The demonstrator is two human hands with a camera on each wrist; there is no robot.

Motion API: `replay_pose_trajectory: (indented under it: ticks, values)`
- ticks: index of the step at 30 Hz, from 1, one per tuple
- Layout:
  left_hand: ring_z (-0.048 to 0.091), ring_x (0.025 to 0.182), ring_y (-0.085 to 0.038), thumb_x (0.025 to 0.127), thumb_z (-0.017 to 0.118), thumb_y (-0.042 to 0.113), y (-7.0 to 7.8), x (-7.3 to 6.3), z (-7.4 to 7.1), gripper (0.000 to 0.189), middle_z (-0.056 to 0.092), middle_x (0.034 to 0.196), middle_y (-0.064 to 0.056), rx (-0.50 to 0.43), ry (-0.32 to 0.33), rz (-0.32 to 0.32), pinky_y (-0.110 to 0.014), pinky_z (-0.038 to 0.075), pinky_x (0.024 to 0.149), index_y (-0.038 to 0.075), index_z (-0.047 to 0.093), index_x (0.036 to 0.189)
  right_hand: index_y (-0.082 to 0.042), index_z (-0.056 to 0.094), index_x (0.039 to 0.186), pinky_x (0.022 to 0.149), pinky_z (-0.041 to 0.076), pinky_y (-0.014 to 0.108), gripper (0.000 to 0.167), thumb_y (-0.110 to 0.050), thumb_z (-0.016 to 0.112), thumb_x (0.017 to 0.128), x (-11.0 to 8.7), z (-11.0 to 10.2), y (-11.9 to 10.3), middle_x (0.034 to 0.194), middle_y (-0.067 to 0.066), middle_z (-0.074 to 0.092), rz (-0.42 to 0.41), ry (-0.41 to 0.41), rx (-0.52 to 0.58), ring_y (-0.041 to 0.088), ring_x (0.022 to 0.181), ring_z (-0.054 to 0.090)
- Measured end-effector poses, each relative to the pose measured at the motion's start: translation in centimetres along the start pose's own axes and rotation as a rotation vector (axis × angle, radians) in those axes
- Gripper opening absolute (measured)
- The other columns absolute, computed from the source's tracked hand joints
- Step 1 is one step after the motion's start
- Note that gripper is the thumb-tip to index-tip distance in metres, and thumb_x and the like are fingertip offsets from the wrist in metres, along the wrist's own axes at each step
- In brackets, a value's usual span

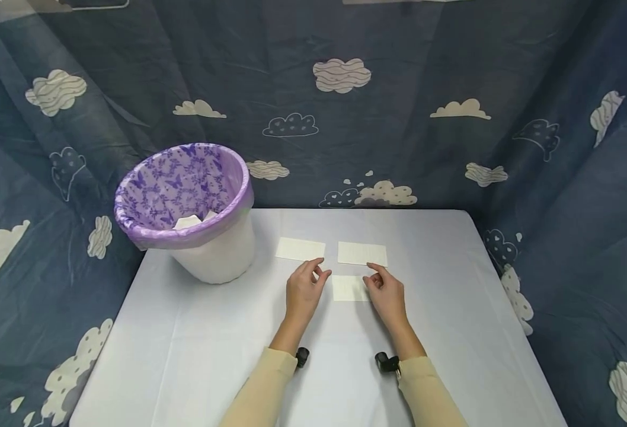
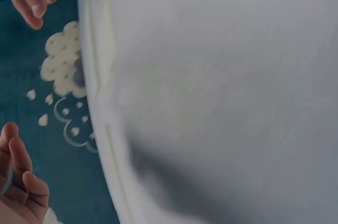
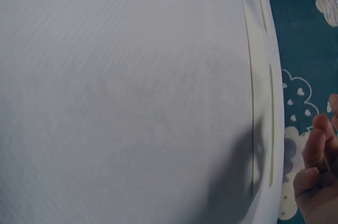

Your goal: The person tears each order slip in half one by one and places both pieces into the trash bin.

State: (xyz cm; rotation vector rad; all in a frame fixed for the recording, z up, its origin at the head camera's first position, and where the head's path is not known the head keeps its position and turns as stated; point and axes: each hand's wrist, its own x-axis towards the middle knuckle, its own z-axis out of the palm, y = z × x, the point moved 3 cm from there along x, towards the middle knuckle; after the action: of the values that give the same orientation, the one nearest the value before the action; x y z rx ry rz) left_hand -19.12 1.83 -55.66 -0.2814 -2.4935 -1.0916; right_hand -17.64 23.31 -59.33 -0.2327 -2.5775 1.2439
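Surface: white-clothed table (image 1: 201,338) is bearing three cream rectangular paper cards (image 1: 362,252).
Far: navy cloud-print fabric (image 1: 393,130) is hanging.
Middle: left hand (image 1: 302,289) and right hand (image 1: 389,296) are hovering half-open, holding nothing.

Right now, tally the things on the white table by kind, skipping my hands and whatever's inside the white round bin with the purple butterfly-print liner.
Cream rectangular paper-like sheets: 3
White round bin with purple butterfly-print liner: 1
Total: 4
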Motion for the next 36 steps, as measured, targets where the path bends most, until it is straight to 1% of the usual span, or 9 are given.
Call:
replay_pose_trajectory:
  ticks: [3,7,10,13,20,24,26,30,36]
  values:
    - [0.058,0.06,-0.006,0.09,0.086,0.023,-0.3,-0.3,1.2,0.034,0.074,0.084,0.003,-0.01,-0.042,-0.026,-0.02,0.046,0.057,0.008,0.077,0.12,-0.009,0.071,0.134,0.068,0.044,0.026,0.038,-0.013,0.076,0.097,0.1,0.2,0.4,0.087,0.01,0.072,0.023,-0.042,-0.021,0.014,0.071,0.054]
    - [0.051,0.059,0.0,0.09,0.086,0.026,-0.7,-0.7,2.7,0.041,0.073,0.083,0.005,-0.005,-0.138,-0.077,-0.02,0.044,0.058,0.008,0.075,0.125,-0.008,0.069,0.138,0.067,0.043,0.027,0.043,-0.014,0.077,0.096,0.3,0.5,0.7,0.088,0.01,0.07,0.056,-0.092,-0.047,0.015,0.071,0.054]
    - [0.048,0.058,0.001,0.088,0.088,0.027,-0.9,-0.9,3.8,0.045,0.073,0.083,0.006,0.006,-0.208,-0.106,-0.02,0.045,0.06,0.008,0.074,0.127,-0.006,0.066,0.142,0.067,0.043,0.028,0.047,-0.015,0.076,0.096,0.4,0.8,0.8,0.089,0.01,0.07,0.085,-0.137,-0.073,0.015,0.071,0.054]
    - [0.048,0.059,0.002,0.087,0.088,0.027,-0.9,-1.1,4.6,0.048,0.073,0.082,0.006,0.018,-0.256,-0.123,-0.02,0.047,0.062,0.007,0.074,0.128,-0.004,0.064,0.144,0.068,0.044,0.029,0.05,-0.015,0.075,0.096,0.4,1.2,0.9,0.089,0.01,0.07,0.097,-0.173,-0.101,0.016,0.071,0.056]
    - [0.055,0.064,-0.001,0.086,0.09,0.023,-0.5,-0.6,6.2,0.05,0.072,0.08,0.004,0.0,-0.324,-0.145,-0.021,0.051,0.066,0.004,0.073,0.129,0.001,0.062,0.144,0.067,0.044,0.031,0.053,-0.016,0.073,0.096,0.6,1.7,1.0,0.084,0.008,0.068,0.117,-0.206,-0.155,0.017,0.07,0.055]
    - [0.053,0.064,-0.002,0.085,0.09,0.023,-0.5,-0.6,6.9,0.054,0.069,0.079,0.006,0.01,-0.389,-0.189,-0.022,0.048,0.065,0.004,0.071,0.132,0.004,0.063,0.142,0.068,0.043,0.031,0.053,-0.016,0.074,0.094,0.7,1.8,0.8,0.082,0.007,0.068,0.122,-0.222,-0.179,0.018,0.07,0.055]
    - [0.051,0.063,-0.003,0.085,0.091,0.023,-0.4,-0.6,7.1,0.056,0.068,0.078,0.007,0.024,-0.413,-0.2,-0.022,0.046,0.064,0.004,0.071,0.133,0.005,0.064,0.14,0.068,0.043,0.031,0.052,-0.015,0.074,0.093,0.8,1.8,0.8,0.081,0.007,0.067,0.125,-0.228,-0.195,0.018,0.07,0.055]
    - [0.049,0.062,-0.003,0.084,0.091,0.024,-0.4,-0.7,7.5,0.058,0.068,0.077,0.007,0.049,-0.433,-0.209,-0.022,0.044,0.062,0.005,0.071,0.134,0.004,0.067,0.136,0.068,0.042,0.031,0.048,-0.015,0.074,0.093,0.9,1.9,0.9,0.081,0.006,0.066,0.137,-0.237,-0.217,0.018,0.07,0.054]
    - [0.048,0.064,-0.005,0.083,0.092,0.023,-0.4,-0.7,7.9,0.06,0.064,0.077,0.006,0.057,-0.455,-0.223,-0.021,0.041,0.06,0.003,0.07,0.135,0.003,0.07,0.13,0.068,0.043,0.031,0.041,-0.013,0.074,0.092,1.0,1.8,0.9,0.079,0.005,0.066,0.127,-0.242,-0.228,0.018,0.07,0.055]
